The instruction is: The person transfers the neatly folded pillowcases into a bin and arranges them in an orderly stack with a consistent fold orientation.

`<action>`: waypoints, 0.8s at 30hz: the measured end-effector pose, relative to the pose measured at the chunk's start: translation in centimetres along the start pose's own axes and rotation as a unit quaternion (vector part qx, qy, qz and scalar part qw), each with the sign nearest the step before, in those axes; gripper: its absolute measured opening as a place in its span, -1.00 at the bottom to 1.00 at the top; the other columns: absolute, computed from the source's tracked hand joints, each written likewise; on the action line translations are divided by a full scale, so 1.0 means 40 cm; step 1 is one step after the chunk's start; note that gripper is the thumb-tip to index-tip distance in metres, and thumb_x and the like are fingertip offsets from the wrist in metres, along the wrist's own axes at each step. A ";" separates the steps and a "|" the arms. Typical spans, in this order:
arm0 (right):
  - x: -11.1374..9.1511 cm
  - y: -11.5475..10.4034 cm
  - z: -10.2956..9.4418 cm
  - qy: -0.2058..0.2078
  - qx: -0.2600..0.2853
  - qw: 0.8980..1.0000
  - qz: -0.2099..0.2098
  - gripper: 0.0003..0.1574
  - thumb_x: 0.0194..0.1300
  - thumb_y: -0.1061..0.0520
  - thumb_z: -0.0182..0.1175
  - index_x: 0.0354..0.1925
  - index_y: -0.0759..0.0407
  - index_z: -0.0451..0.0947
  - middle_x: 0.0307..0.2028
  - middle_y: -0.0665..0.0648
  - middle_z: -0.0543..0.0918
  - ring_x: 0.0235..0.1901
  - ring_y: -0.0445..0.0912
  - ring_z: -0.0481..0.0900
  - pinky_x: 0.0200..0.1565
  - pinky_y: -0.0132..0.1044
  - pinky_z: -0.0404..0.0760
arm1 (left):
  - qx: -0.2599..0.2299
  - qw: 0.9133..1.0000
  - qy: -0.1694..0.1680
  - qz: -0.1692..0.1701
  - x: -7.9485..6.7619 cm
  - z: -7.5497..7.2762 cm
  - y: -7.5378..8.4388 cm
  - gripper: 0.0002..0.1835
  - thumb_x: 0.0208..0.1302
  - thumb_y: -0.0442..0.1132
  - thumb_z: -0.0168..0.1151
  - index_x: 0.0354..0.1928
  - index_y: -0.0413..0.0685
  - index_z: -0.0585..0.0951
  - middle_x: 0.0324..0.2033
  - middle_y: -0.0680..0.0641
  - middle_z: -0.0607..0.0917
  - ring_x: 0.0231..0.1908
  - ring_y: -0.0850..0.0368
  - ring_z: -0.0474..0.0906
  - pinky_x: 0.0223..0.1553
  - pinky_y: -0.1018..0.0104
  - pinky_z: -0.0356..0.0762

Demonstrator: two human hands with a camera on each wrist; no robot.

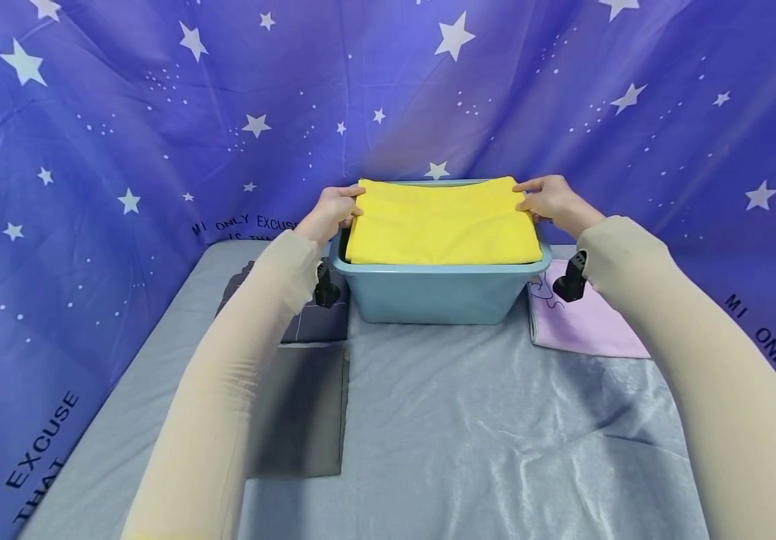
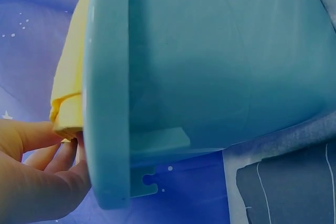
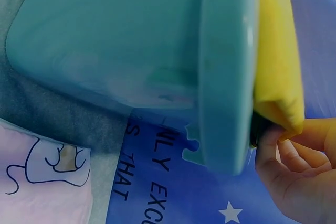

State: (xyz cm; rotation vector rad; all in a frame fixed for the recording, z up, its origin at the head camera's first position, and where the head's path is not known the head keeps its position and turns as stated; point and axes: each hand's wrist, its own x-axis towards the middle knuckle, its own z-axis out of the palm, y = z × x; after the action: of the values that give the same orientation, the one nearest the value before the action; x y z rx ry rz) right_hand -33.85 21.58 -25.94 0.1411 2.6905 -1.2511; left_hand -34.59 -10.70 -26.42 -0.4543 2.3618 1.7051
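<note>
A folded yellow cloth (image 1: 444, 225) lies across the mouth of a blue-green plastic bin (image 1: 435, 296), its front edge along the near rim. My left hand (image 1: 335, 210) pinches the cloth's far left corner between thumb and fingers. At the far right corner, my right hand (image 1: 552, 201) pinches it the same way. In the left wrist view the thumb and fingers of the left hand (image 2: 47, 171) close on the cloth's edge just beyond the rim. The right wrist view has the right hand (image 3: 302, 166) gripping the opposite corner. What lies under the cloth is mostly hidden.
Left of the bin lies a dark folded cloth (image 1: 316, 311), with a grey folded cloth (image 1: 300, 412) in front of it. A pink folded cloth (image 1: 583, 322) with a line drawing lies to the right. Behind hangs a blue star-patterned curtain (image 1: 388, 82); a grey sheet (image 1: 462, 435) covers the surface.
</note>
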 end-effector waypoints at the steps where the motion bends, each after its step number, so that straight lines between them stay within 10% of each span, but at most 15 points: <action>1: 0.001 -0.001 0.002 0.002 -0.002 1.000 0.000 -0.42 0.25 0.24 0.01 0.24 0.23 0.21 -0.40 0.11 0.37 -0.59 -0.17 0.32 -0.44 -0.35 0.41 | 0.000 1.000 0.000 0.001 -0.001 0.000 0.000 -0.44 0.18 -0.52 -0.05 0.19 0.12 0.38 0.05 0.02 0.35 -0.78 0.23 0.01 -0.67 0.47 0.09; 12: -0.001 -0.011 0.010 -0.008 0.000 1.000 -0.012 -0.43 0.27 0.25 -0.03 0.25 0.27 0.18 -0.10 0.24 0.32 -0.55 -0.20 0.33 -0.46 -0.39 0.41 | 0.019 1.000 0.011 0.006 0.013 0.004 -0.005 -0.43 0.18 -0.52 -0.05 0.20 0.13 0.37 0.04 0.04 0.35 -0.75 0.22 0.00 -0.67 0.46 0.07; 24: 0.000 -0.008 0.017 -0.005 -0.006 1.000 -0.013 -0.42 0.25 0.29 -0.03 0.24 0.30 0.17 -0.31 0.17 0.34 -0.60 -0.20 0.31 -0.50 -0.40 0.37 | 0.042 0.999 0.021 0.022 0.010 0.011 -0.009 -0.44 0.18 -0.51 -0.04 0.21 0.08 0.35 0.03 0.01 0.39 -0.75 0.23 0.02 -0.67 0.47 0.09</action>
State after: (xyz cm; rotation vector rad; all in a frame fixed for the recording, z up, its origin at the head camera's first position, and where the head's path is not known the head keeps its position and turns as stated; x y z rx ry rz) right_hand -33.80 20.86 -26.14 0.0985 2.6986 -1.2399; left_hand -34.83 -10.43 -27.01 -0.4307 2.4786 1.6234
